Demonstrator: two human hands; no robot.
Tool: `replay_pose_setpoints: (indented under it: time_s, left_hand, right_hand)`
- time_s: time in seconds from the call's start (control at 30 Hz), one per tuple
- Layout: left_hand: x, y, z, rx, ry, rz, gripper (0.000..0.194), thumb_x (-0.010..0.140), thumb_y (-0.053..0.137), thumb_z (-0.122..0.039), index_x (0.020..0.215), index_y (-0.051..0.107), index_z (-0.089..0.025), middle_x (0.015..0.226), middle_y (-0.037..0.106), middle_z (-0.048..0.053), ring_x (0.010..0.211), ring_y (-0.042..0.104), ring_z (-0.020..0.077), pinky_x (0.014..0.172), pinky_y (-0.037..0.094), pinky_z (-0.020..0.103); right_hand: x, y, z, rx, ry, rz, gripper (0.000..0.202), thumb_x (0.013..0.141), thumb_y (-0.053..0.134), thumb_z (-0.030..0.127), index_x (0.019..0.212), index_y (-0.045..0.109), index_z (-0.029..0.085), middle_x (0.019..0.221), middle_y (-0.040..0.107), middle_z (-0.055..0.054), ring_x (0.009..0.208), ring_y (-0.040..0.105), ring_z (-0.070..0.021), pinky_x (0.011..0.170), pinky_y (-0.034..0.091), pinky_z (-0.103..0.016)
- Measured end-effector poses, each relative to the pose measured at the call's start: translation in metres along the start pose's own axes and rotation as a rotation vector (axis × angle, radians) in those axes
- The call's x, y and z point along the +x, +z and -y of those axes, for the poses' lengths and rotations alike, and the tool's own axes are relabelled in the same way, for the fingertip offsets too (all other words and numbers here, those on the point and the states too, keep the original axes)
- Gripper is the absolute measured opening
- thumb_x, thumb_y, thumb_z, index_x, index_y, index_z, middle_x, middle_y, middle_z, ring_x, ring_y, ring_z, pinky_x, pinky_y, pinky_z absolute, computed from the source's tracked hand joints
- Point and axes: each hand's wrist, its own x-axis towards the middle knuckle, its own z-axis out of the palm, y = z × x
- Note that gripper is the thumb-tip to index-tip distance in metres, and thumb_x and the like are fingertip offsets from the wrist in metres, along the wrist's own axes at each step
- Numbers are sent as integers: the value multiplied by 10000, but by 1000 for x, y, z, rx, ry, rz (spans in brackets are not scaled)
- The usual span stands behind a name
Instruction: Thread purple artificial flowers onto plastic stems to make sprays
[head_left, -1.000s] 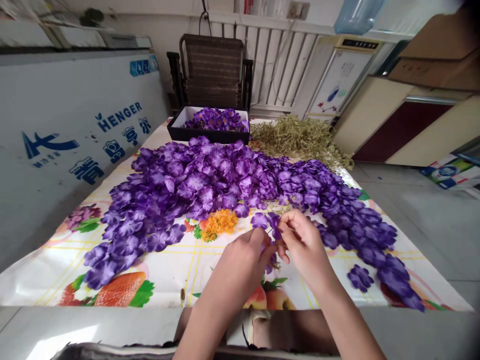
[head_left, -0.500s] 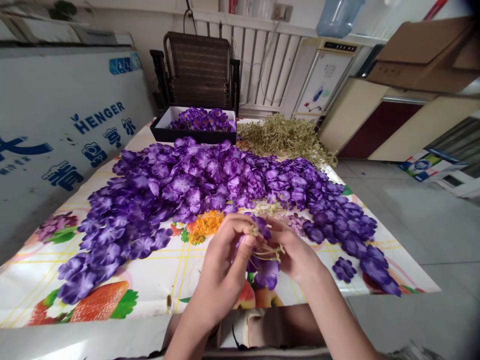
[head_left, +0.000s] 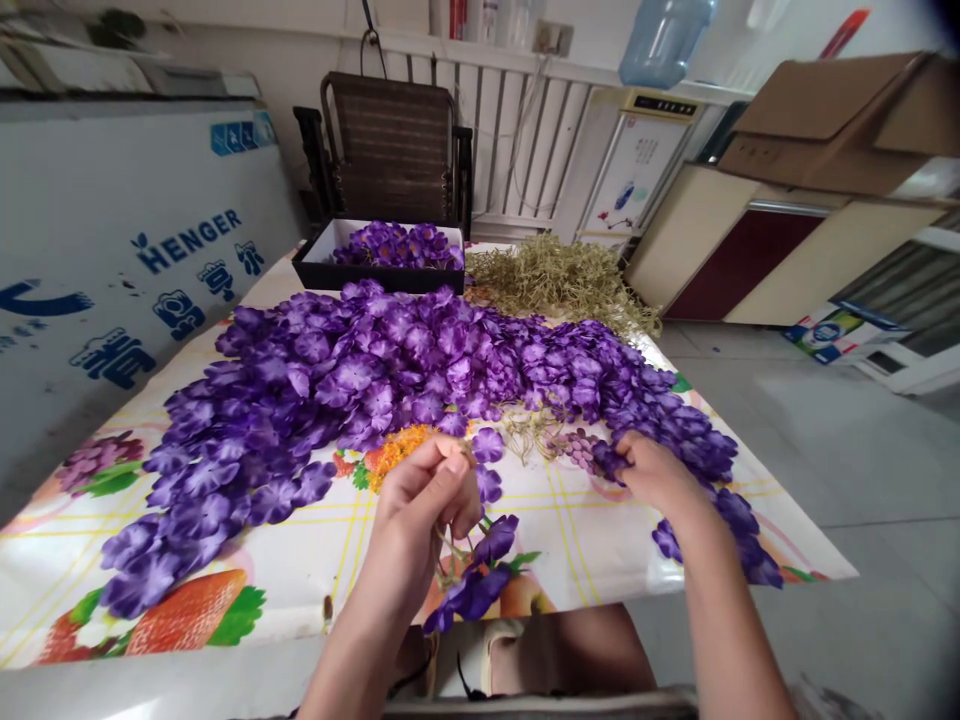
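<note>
My left hand point(head_left: 424, 495) is closed in a pinch around the thin stems of an artificial flower sprig point(head_left: 472, 590). The sprig's purple blooms dangle below the hand, over the table's front edge. Off to the right, my right hand point(head_left: 660, 475) has its fingertips closed on a purple petal piece point(head_left: 609, 460) at the inner edge of the petal pile point(head_left: 442, 350). Behind the left hand lies a small heap of orange flower centres point(head_left: 397, 450). A few loose greenish stems point(head_left: 529, 430) rest between the hands and the pile.
At the far side stands a black box point(head_left: 375, 275) with finished-looking purple flowers. Beside it is a large heap of green stems point(head_left: 559, 280). A fruit-print cloth point(head_left: 300, 560) covers the table. A folding chair point(head_left: 390, 150) stands behind, a white chest point(head_left: 135, 230) on the left.
My right hand has left the sprig and moved right to the petal pile. The left hand keeps the sprig, which now hangs lower and further left.
</note>
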Motion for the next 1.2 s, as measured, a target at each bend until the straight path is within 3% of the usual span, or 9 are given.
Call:
replay_pose_setpoints:
  time_s: [0.13, 0.3, 0.37, 0.47, 0.53, 0.7, 0.87, 1.07, 1.2]
  left_hand:
    - [2, 1, 2, 34, -14, 0, 211, 825, 651, -282, 695, 532, -166, 499, 328, -85, 437, 312, 57, 457, 279, 178]
    - [6, 2, 4, 98, -62, 27, 298, 860, 588, -338, 635, 483, -174, 490, 325, -76, 441, 297, 72, 451, 268, 196]
    - [7, 1, 5, 143, -82, 20, 304, 863, 575, -353, 635, 476, -178, 486, 316, -79, 440, 290, 74, 449, 265, 199]
    - [7, 2, 7, 270, -151, 13, 306, 869, 549, -394, 658, 493, -178, 482, 290, -88, 435, 257, 74, 436, 242, 202]
    - [5, 4, 8, 400, -214, 35, 336, 885, 514, -441, 678, 498, -177, 491, 272, -92, 442, 230, 75, 426, 208, 205]
    - [-1, 10, 10, 564, -276, 223, 273, 908, 496, -452, 840, 519, -189, 591, 321, -78, 507, 251, 80, 441, 193, 195]
    - [-2, 10, 11, 529, -287, 208, 336, 923, 459, -433, 701, 451, -181, 558, 284, -84, 490, 224, 75, 435, 201, 195]
    - [-2, 12, 5, 360, -309, 86, 345, 878, 489, -389, 620, 349, -207, 520, 239, -101, 440, 163, 66, 408, 186, 205]
    - [2, 9, 9, 559, -274, 59, 353, 881, 464, -394, 598, 371, -206, 490, 256, -95, 434, 188, 76, 421, 185, 219]
  right_hand:
    - [-1, 1, 10, 125, 17, 25, 187, 666, 583, 56, 813, 609, 169, 784, 713, -117, 760, 666, -265, 642, 437, -302]
    - [-11, -17, 30, 386, -104, 154, 22, 746, 590, 199, 736, 606, 188, 725, 710, -55, 730, 677, -237, 634, 475, -291]
    - [-18, -21, 39, 484, -150, 221, 96, 779, 563, 269, 745, 608, 191, 682, 694, -38, 688, 670, -224, 596, 475, -289]
    - [-28, -22, 56, 605, -194, 312, 192, 783, 575, 329, 908, 612, 187, 673, 683, -21, 630, 657, -199, 556, 475, -283]
    - [-36, -21, 68, 701, -234, 372, 239, 780, 599, 322, 981, 594, 193, 671, 664, -2, 595, 634, -169, 551, 474, -271]
    - [-57, -28, 91, 900, -354, 622, 252, 805, 639, 206, 1050, 583, 230, 661, 629, 38, 609, 596, -119, 563, 446, -221]
    - [-67, -32, 95, 1014, -451, 712, 445, 817, 643, 120, 1202, 518, 304, 631, 579, 80, 588, 567, -86, 559, 439, -184]
    - [-63, -29, 95, 1029, -420, 780, 321, 800, 667, 130, 1085, 594, 258, 692, 604, 55, 580, 555, -74, 558, 466, -183]
    - [-63, -32, 95, 1007, -360, 724, 144, 799, 678, 184, 921, 603, 199, 649, 623, 40, 562, 576, -84, 547, 468, -190]
